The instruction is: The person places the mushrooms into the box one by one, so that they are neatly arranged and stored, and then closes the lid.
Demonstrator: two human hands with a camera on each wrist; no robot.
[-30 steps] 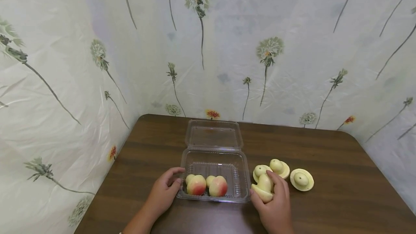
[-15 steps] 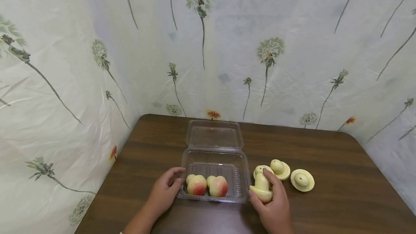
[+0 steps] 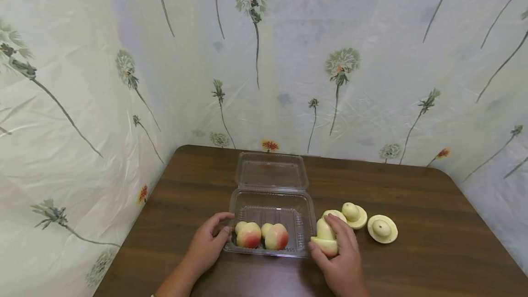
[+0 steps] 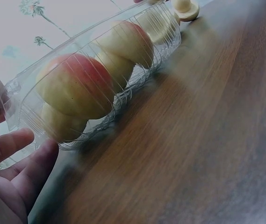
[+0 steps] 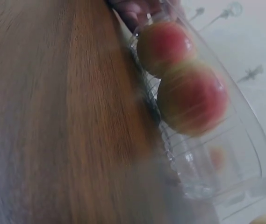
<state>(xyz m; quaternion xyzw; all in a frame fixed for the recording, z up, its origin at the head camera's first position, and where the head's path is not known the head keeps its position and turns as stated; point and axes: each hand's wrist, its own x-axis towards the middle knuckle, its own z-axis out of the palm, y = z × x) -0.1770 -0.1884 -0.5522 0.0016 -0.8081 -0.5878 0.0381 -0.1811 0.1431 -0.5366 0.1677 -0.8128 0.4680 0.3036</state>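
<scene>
Looks like box-loading to me: right hand (image 3: 341, 260) has thumb and fingers clamped round a yellow gourd-ish piece (image 3: 325, 243), just right of the open clear box (image 3: 266, 211) (red-blushed pair (image 3: 249, 236) inside, spare pieces (image 3: 382, 228) on the table). Left hand (image 3: 208, 242) steadies the box's left end, fingers apart. Can't tell if the held piece touches the wall; next move probably calls for lifting it over the rim.
</scene>
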